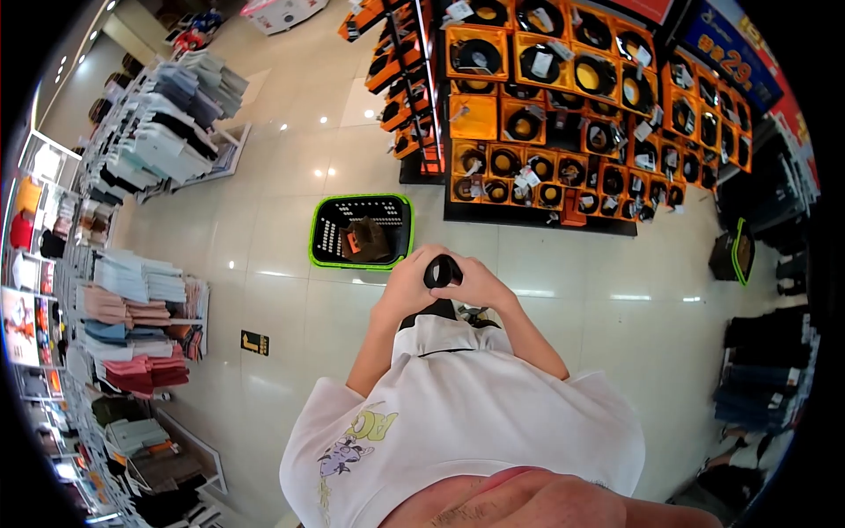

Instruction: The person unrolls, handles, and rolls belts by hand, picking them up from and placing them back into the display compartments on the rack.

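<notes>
In front of my waist, both hands are closed around a small black coiled belt [443, 271] with a pale spot in the middle of it. My left hand [411, 280] grips its left side, and my right hand [481, 283] wraps the right side. Some fingers are hidden behind it. On the floor just beyond my left hand stands a black shopping basket [321, 231] with a bright green rim. Inside the basket lies a brown item [373, 236] with an orange label.
Ahead, a display rack [539, 222] carries orange boxes [475, 114] of coiled black belts with white tags. Clothes racks [163, 132] and folded shirts [132, 304] line the left. A second basket [732, 253] stands at right, near hanging dark trousers [761, 370].
</notes>
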Action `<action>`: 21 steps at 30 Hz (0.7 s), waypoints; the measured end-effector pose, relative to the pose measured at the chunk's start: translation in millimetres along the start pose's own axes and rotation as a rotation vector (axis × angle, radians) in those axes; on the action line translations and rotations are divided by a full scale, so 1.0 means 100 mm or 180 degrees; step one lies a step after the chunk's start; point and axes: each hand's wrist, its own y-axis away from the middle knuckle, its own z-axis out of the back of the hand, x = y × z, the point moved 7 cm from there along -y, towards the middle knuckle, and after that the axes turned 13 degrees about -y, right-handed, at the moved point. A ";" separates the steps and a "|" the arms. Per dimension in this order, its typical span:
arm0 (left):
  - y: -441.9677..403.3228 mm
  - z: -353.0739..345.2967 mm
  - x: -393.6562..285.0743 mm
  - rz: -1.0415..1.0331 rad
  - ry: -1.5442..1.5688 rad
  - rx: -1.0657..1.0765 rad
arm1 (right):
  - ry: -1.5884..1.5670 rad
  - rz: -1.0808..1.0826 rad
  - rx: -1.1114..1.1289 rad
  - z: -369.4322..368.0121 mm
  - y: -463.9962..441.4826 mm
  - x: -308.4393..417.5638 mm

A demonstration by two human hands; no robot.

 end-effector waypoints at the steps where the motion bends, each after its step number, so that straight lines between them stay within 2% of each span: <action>1: 0.02 0.04 0.01 -0.0004 -0.0030 -0.0142 | 0.0040 -0.0049 0.0063 -0.02 -0.04 0.05; 3: 0.03 0.12 0.03 -0.0013 -0.0074 -0.0426 | 0.0128 -0.0150 0.0152 -0.03 -0.12 0.12; 9: -0.04 0.13 0.17 0.0007 -0.0125 -0.1052 | -0.0294 0.0281 -0.0034 0.00 -0.26 -0.01; 14: -0.27 0.25 0.44 0.0513 -0.0200 -0.1480 | -0.0994 0.0024 -0.0065 0.11 -0.31 -0.50; 16: -0.42 0.14 0.50 0.0470 -0.0276 -0.1549 | -0.1201 -0.0438 -0.0001 0.16 -0.31 -0.47; 17: -0.51 0.07 0.48 0.0316 -0.0250 -0.1541 | -0.1098 -0.0054 -0.0117 0.20 -0.38 -0.59; 20: -0.84 -0.20 0.38 -0.0182 -0.0213 -0.1467 | -0.1415 -0.0572 0.0150 0.39 -0.49 -0.59; 21: -0.95 -0.26 0.33 -0.0277 -0.0232 -0.1393 | -0.1393 -0.0435 0.0004 0.49 -0.51 -0.48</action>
